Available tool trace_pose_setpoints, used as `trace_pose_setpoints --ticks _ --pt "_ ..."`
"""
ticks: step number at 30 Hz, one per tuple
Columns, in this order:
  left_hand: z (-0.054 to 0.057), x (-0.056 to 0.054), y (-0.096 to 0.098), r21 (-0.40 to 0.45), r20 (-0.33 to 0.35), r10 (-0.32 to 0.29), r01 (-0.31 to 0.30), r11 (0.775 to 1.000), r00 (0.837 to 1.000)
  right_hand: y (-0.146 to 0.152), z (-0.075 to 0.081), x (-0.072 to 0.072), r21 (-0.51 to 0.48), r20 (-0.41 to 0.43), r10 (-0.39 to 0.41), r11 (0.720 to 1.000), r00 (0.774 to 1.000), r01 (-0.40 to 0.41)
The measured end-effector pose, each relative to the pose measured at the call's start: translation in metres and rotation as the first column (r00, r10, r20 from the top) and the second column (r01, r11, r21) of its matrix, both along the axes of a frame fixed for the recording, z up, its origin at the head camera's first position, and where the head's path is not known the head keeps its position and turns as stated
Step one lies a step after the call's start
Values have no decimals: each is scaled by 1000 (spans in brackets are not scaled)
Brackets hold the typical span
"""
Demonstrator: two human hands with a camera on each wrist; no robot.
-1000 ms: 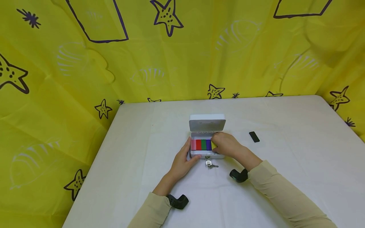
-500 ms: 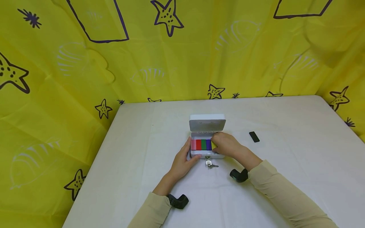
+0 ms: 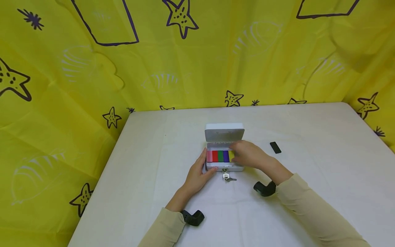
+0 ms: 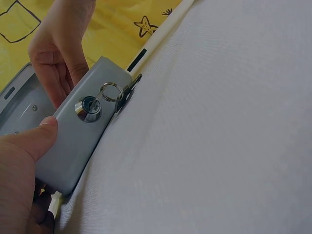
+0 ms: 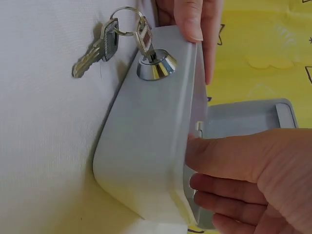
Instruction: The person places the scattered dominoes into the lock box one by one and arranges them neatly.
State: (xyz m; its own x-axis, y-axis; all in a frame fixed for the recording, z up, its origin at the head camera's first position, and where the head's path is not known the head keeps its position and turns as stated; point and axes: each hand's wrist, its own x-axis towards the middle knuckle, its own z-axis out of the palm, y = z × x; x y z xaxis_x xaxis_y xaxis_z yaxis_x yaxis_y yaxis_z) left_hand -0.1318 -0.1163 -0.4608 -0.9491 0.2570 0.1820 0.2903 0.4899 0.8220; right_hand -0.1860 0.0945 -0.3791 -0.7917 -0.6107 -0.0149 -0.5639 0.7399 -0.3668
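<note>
A small grey metal cash box (image 3: 236,169) stands on the table with its lid (image 3: 224,135) raised. Inside it lies a row of pink, red (image 3: 215,156), green, purple and yellow (image 3: 231,156) blocks. My left hand (image 3: 196,175) holds the box's left end, thumb on the front wall and fingers along the side. Over the right end of the interior is my right hand (image 3: 251,153), beside the yellow block. In the right wrist view its fingers (image 5: 229,187) are loosely bent at the rim, and nothing shows between them. A key (image 5: 145,36) sits in the front lock.
A second key (image 5: 92,53) hangs from the lock key's ring onto the white tabletop (image 3: 160,144). To the right of the box lies a small black rectangular object (image 3: 275,147). Behind the table hangs a yellow patterned cloth (image 3: 203,68).
My right hand has drawn back slightly to the right and up, showing more of the yellow block. My left hand and the box have stayed in place.
</note>
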Motion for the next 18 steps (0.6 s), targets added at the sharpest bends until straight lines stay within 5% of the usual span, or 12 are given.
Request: trace_pose_setpoints --ticks 18 --pt "0 0 0 2 8 1 -1 1000 1000 26 9 6 -50 46 -53 997 998 56"
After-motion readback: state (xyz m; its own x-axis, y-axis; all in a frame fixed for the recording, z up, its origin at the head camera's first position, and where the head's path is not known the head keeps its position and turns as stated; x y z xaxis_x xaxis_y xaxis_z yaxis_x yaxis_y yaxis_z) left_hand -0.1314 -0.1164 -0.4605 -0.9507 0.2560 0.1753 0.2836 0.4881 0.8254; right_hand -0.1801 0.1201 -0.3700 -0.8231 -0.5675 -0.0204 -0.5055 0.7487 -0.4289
